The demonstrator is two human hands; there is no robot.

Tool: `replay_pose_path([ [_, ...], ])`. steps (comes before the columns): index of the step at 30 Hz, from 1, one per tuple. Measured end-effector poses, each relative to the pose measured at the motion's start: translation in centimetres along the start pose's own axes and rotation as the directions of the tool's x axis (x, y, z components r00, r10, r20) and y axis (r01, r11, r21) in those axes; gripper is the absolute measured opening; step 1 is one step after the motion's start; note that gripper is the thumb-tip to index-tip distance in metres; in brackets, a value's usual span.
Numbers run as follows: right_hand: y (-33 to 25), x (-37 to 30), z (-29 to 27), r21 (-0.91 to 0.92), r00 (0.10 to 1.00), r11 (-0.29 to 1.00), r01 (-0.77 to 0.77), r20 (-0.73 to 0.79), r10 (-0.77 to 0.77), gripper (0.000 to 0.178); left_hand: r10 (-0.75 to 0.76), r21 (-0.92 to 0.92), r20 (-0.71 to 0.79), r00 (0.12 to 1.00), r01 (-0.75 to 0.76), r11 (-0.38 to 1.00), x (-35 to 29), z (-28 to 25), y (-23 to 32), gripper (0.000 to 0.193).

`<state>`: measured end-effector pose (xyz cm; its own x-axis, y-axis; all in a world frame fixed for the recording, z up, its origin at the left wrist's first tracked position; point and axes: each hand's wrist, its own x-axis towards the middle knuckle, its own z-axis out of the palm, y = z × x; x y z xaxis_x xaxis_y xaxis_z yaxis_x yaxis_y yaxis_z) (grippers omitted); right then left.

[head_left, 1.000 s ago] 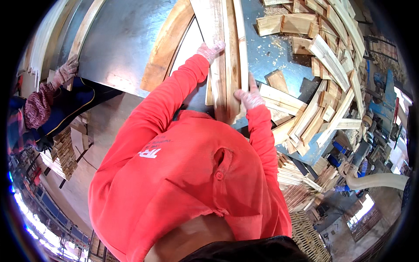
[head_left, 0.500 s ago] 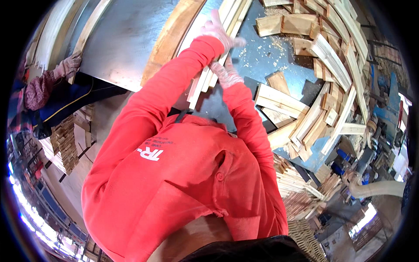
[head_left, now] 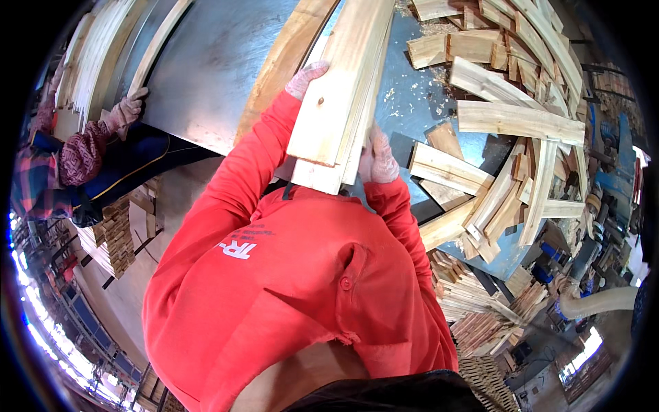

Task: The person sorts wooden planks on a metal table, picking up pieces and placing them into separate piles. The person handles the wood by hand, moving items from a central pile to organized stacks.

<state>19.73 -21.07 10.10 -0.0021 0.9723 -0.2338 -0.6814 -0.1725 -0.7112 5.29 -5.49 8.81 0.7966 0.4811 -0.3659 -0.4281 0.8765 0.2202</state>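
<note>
Between my hands is a stack of long pale wooden boards (head_left: 334, 103), its top board lying broad face up with a small knot. My gloved left hand (head_left: 306, 79) wraps round the left edge of the stack, fingers partly hidden behind it. On the opposite edge, near the close end, my gloved right hand (head_left: 382, 159) closes against the boards, its fingertips partly hidden. The boards' near ends reach almost to my chest and sit slightly staggered. A darker curved plank (head_left: 278, 69) lies on the metal tabletop (head_left: 199, 75) left of my left hand.
Wooden offcuts (head_left: 511, 123) are heaped on the right of the table, with sawdust and shavings (head_left: 425, 93) beside them. At the left, a co-worker's gloved hand (head_left: 127, 110) touches a narrow strip (head_left: 158, 48). Stacked timber (head_left: 113, 237) stands on the floor below.
The boards have turned from narrow edges up to broad face up and come closer to me. My hands have moved to their sides. Another short board now lies across the offcut heap.
</note>
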Motion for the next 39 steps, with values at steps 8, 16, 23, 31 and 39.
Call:
replay_pose_path([
  [8,5.6,0.4,-4.4,-0.418,0.964,0.891,-0.178,-0.254,0.073,0.11,0.234,0.807,-0.569,0.789,0.479,0.346,1.3,-1.8,-2.0,0.071],
  [16,-4.6,0.1,-2.5,-0.943,0.819,0.187,-0.274,-0.331,-0.468,0.094,0.569,0.721,-0.523,0.635,0.685,-0.102,2.1,3.0,-4.6,0.12],
  [23,-16.5,4.9,-11.8,-0.286,0.059,0.611,-0.738,-0.93,-0.363,0.131,0.614,0.966,-0.03,0.789,-0.133,0.22,-0.7,-5.3,3.4,0.098],
  [31,-13.4,7.3,-8.8,-0.476,0.215,0.331,-0.815,-0.778,-0.59,0.123,0.83,0.819,0.007,0.558,0.473,-0.325,-6.7,-0.7,17.3,0.1],
  [39,-11.6,12.2,-6.8,-0.392,0.235,0.302,-0.869,-0.864,-0.445,0.114,0.803,0.874,-0.263,0.534,0.484,-0.036,-15.4,-16.1,38.7,0.087],
])
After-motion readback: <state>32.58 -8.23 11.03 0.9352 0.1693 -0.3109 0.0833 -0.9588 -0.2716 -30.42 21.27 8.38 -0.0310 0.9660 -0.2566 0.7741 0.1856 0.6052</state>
